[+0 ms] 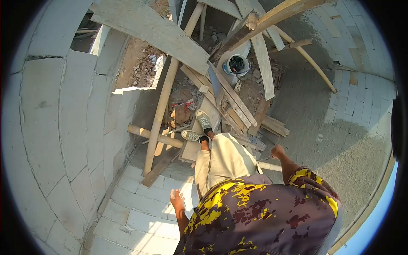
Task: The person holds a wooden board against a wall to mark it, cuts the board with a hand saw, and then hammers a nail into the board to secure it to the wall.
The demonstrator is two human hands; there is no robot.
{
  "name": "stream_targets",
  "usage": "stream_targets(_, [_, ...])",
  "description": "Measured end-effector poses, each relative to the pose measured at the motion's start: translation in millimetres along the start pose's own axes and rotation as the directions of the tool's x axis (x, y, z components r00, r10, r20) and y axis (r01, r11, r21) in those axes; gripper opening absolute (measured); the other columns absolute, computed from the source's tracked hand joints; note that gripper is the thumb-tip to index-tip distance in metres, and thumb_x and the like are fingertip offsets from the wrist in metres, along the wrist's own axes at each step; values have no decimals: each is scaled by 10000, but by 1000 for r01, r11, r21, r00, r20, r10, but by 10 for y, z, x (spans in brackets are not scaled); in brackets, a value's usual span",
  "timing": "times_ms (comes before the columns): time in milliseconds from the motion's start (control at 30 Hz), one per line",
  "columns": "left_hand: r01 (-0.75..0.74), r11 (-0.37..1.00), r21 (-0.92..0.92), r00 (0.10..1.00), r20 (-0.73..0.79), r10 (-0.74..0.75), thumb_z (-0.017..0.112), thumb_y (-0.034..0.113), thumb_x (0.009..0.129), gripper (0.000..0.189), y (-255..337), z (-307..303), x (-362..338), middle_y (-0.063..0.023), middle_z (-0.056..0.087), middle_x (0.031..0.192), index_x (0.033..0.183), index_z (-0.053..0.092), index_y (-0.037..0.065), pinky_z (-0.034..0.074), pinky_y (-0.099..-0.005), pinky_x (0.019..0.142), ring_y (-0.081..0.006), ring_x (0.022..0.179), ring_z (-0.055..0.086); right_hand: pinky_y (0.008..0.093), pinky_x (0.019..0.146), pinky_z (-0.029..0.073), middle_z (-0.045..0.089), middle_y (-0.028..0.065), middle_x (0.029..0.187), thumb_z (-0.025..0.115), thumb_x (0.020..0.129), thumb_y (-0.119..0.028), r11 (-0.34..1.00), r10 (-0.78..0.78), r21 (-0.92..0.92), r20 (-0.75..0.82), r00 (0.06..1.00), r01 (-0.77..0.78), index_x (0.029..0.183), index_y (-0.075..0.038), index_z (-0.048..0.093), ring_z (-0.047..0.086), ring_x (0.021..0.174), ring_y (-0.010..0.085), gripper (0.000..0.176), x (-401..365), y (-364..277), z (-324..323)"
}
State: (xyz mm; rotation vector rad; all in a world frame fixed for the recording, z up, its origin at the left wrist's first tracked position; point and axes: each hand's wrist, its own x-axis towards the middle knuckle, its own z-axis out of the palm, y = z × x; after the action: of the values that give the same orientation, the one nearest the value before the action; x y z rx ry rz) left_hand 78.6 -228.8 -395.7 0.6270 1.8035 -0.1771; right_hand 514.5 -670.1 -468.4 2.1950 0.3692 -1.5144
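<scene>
My left hand (177, 199) hangs beside my body over the white block wall, its fingers apart and nothing in them. On the other side, my right hand (278, 152) is closed in a fist near a light bamboo pole (270, 166); a thin dark item shows by it, too small to make out. Both my shoes (204, 120) stand on a narrow board among stacked planks (233, 104). Beyond the planks sits a white bucket (236, 65) with something dark inside.
Bamboo poles (160, 114) cross at the left of my feet. A wide board (148, 34) and a thick wooden beam (272, 19) span the upper view. Block walls (42, 110) rise around, one with a window opening. Rubble (182, 95) lies below.
</scene>
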Motion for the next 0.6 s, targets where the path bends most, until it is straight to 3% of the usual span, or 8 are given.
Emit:
stream_targets(33, [-26, 999, 32, 999, 28, 25, 599, 312, 901, 609, 87, -15, 127, -144, 574, 1232, 1405, 346, 82, 425, -433, 850, -320, 1129, 553, 306, 430, 433, 572, 89, 580, 630, 870, -213, 907, 230, 353, 37, 972, -228, 700, -15, 603, 553, 466, 172, 263, 2, 29, -184])
stream_targets(100, [-119, 986, 119, 992, 55, 113, 600, 297, 901, 507, 461, 23, 209, -137, 617, 1138, 1320, 435, 63, 433, -410, 836, -281, 1063, 587, 302, 404, 353, 499, 39, 555, 598, 906, -186, 719, 289, 692, -382, 878, 64, 638, -46, 508, 453, 460, 123, 316, 0, -79, -499])
stream_targets(133, [-206, 961, 185, 978, 79, 194, 602, 281, 900, 417, 693, 99, 249, -130, 659, 1043, 1234, 524, 44, 442, -387, 822, -242, 996, 620, 278, 396, 329, 509, 32, 558, 610, 906, -212, 544, 328, 826, -373, 868, 149, 639, -67, 493, 437, 451, 106, 325, 20, -259, -830])
stream_targets(167, [-227, 953, 201, 973, 88, 214, 602, 281, 900, 417, 877, 148, 286, -130, 659, 1043, 1234, 524, 44, 442, -387, 822, -242, 996, 620, 315, 470, 439, 587, 73, 533, 640, 866, -290, 233, 379, 944, -311, 872, 235, 595, -32, 563, 571, 482, 149, 382, -41, -446, -1138])
stream_targets(267, [-372, 909, 187, 928, 49, 370, 617, 241, 905, 286, 1481, 263, 125, -105, 668, 767, 983, 617, -34, 463, -264, 715, -169, 759, 617, 272, 509, 480, 626, 38, 665, 606, 904, -240, -26, 411, 964, -230, 882, 263, 815, -35, 620, 573, 537, 97, 225, 92, -850, -1708])
stream_targets(333, [-417, 892, 177, 908, 44, 416, 625, 266, 903, 316, 1726, 329, -93, -105, 667, 780, 981, 613, -40, 468, -264, 717, -172, 755, 617, 273, 568, 501, 665, 44, 820, 550, 939, -267, -111, 368, 963, -189, 910, 245, 997, -59, 609, 618, 625, 113, 223, 382, -977, -1869])
stream_targets(400, [-472, 864, 175, 881, 72, 467, 629, 331, 903, 369, 1911, 362, -84, -106, 669, 849, 1006, 608, -23, 474, -290, 755, -180, 779, 624, 282, 601, 524, 675, 79, 900, 517, 952, -238, -250, 354, 942, -126, 927, 224, 1069, -59, 608, 644, 690, 141, 233, 628, -1099, -2085])
stream_targets(600, [-212, 868, 448, 977, 92, 190, 622, 330, 903, 396, 1913, 672, 156, -112, 662, 1010, 1146, 560, 24, 456, -333, 853, -208, 937, 627, 314, 651, 561, 670, 123, 973, 471, 948, -159, -557, 389, 808, 48, 920, 193, 1099, -41, 597, 666, 775, 198, 229, 1969, -1191, -2435])
